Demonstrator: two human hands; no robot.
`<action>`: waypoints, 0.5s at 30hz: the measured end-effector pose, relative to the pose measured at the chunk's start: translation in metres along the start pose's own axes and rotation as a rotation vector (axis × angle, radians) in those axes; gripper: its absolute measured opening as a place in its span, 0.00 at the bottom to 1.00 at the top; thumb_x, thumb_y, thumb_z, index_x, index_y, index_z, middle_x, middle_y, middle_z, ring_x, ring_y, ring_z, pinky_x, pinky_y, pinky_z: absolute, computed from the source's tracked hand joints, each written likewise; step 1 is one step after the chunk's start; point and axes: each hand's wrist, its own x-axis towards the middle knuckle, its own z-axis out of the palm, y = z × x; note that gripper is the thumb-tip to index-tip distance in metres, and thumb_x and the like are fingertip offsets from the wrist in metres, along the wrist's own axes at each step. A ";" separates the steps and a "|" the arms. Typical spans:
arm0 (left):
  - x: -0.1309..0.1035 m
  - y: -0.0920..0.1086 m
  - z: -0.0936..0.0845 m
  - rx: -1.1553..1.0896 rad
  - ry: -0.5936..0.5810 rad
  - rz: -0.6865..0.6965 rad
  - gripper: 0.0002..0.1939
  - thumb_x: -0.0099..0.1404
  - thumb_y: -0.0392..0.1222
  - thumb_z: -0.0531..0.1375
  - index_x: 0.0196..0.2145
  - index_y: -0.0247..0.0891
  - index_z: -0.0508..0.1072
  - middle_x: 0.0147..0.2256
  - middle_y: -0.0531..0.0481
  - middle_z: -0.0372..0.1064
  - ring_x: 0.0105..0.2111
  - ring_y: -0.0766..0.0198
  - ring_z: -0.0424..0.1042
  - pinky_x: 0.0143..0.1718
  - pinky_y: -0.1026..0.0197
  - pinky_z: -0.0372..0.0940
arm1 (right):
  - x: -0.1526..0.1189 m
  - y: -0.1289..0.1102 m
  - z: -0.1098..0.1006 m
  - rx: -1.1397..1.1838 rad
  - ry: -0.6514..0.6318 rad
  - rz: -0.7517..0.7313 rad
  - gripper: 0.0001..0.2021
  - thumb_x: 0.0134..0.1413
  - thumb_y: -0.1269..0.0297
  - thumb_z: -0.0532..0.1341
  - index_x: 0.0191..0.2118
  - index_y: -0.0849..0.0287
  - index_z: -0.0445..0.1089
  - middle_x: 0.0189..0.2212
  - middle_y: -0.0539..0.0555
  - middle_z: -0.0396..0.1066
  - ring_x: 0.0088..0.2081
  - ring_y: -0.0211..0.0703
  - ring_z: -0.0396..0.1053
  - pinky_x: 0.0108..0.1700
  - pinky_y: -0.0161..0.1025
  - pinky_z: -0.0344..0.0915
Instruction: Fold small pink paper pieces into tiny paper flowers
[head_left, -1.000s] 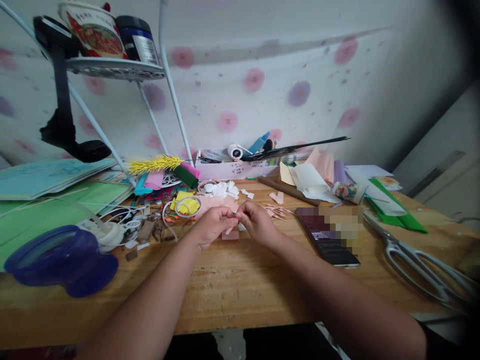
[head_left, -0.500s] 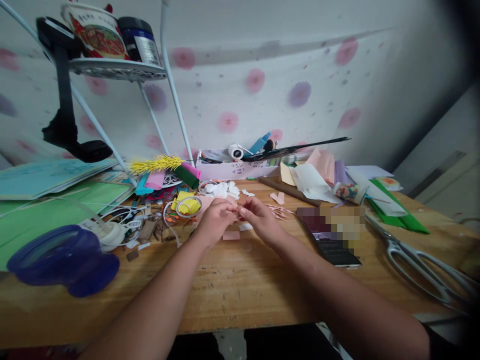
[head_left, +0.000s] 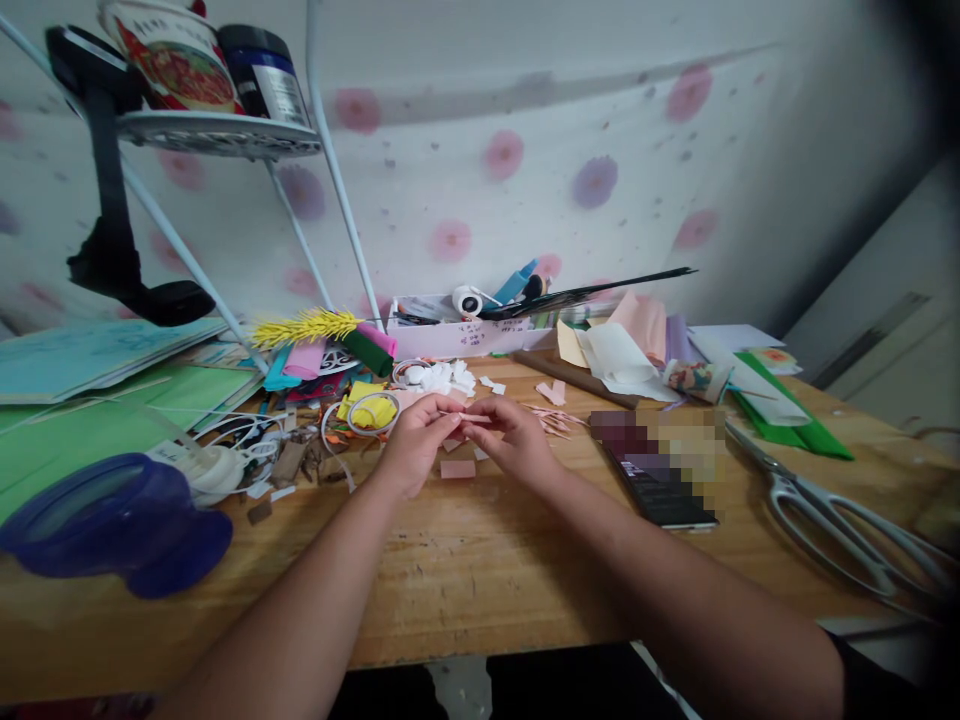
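Two hands working over a wooden desk [head_left: 442, 590]. The left hand [head_left: 421, 440] and right hand [head_left: 514, 437], fingers curled and thumbs closed to the fingertips, pinch a thin pink strip [head_left: 475, 417] between them, above the desk's middle. A pink paper rectangle [head_left: 457, 469] lies just below; rolled pink pieces [head_left: 555, 424] lie beside the right hand, near a smartphone [head_left: 637, 480].

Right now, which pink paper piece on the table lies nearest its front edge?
The flat pink rectangle, seen between the left hand and right hand; the loose pink scraps and pink slivers lie farther back.
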 end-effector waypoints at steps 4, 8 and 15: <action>-0.001 0.001 -0.001 0.147 0.001 0.024 0.08 0.52 0.42 0.57 0.29 0.35 0.66 0.27 0.53 0.66 0.27 0.69 0.65 0.29 0.66 0.61 | 0.001 0.001 -0.002 -0.042 0.016 0.014 0.05 0.47 0.65 0.57 0.32 0.59 0.66 0.28 0.52 0.67 0.30 0.37 0.64 0.32 0.34 0.62; -0.001 0.000 -0.002 0.179 -0.008 0.065 0.08 0.53 0.42 0.58 0.29 0.34 0.67 0.27 0.53 0.65 0.28 0.70 0.65 0.31 0.66 0.61 | 0.002 0.001 -0.002 -0.030 0.018 0.035 0.05 0.48 0.64 0.56 0.30 0.60 0.64 0.26 0.51 0.67 0.28 0.36 0.64 0.30 0.33 0.61; 0.001 -0.003 -0.002 0.118 0.016 0.028 0.08 0.52 0.42 0.58 0.28 0.35 0.66 0.24 0.54 0.65 0.25 0.69 0.65 0.27 0.66 0.60 | 0.001 -0.003 -0.003 -0.097 0.002 -0.119 0.07 0.45 0.67 0.59 0.35 0.58 0.66 0.30 0.53 0.67 0.34 0.39 0.64 0.35 0.36 0.62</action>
